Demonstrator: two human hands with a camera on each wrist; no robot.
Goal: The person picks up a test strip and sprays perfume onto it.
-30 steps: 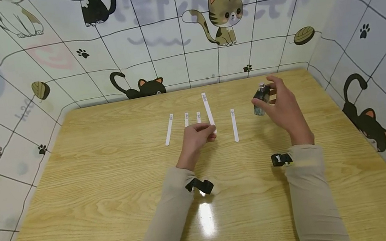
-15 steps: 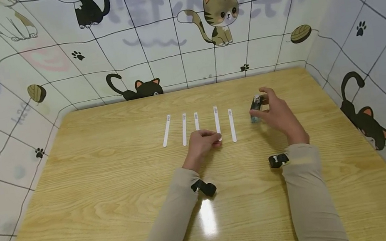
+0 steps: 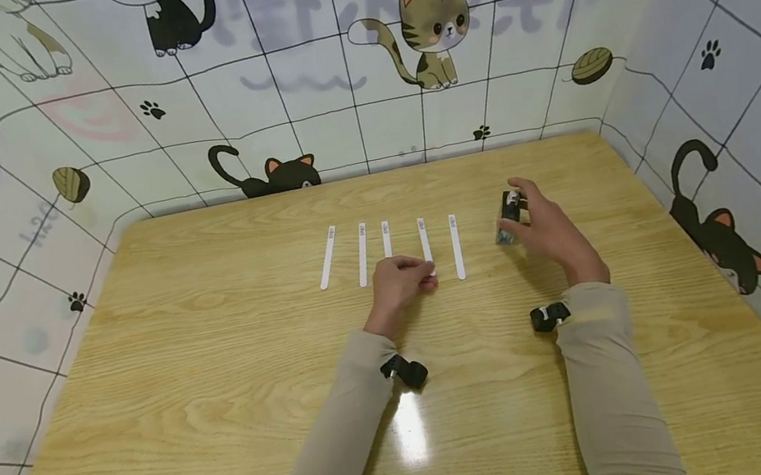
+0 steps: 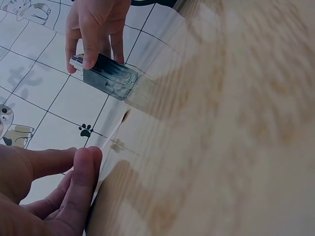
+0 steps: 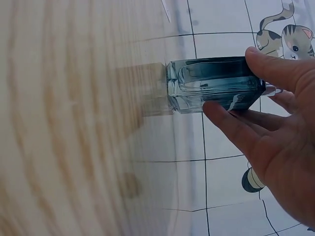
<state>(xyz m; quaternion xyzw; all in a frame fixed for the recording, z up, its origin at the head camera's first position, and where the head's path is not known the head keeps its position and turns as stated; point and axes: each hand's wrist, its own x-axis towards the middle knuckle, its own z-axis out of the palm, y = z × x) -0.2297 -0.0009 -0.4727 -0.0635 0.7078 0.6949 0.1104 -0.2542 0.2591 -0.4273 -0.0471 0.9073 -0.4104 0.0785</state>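
My left hand (image 3: pixel 399 288) pinches the lower end of a white paper scent strip (image 3: pixel 424 237) between thumb and fingers, low over the tabletop. In the left wrist view the strip (image 4: pixel 115 129) juts out thinly from the fingertips. To the right, my right hand (image 3: pixel 553 231) holds a dark-to-clear glass perfume bottle (image 3: pixel 508 219) by its sides, with fingers near the top. The bottle (image 5: pixel 211 84) has its base right at the table surface in the right wrist view. One more scent strip (image 3: pixel 457 246) lies between the two hands.
Left of the held strip lie further white strips, one far left (image 3: pixel 327 258), one beside it (image 3: pixel 363 255), and one partly hidden by my left hand (image 3: pixel 387 239). The wooden table (image 3: pixel 184 368) meets a cat-patterned wall covering (image 3: pixel 318 127) at its back edge.
My left hand has brought the strip down and slightly right, into the row with the others. My right hand has lowered the perfume bottle toward the table.
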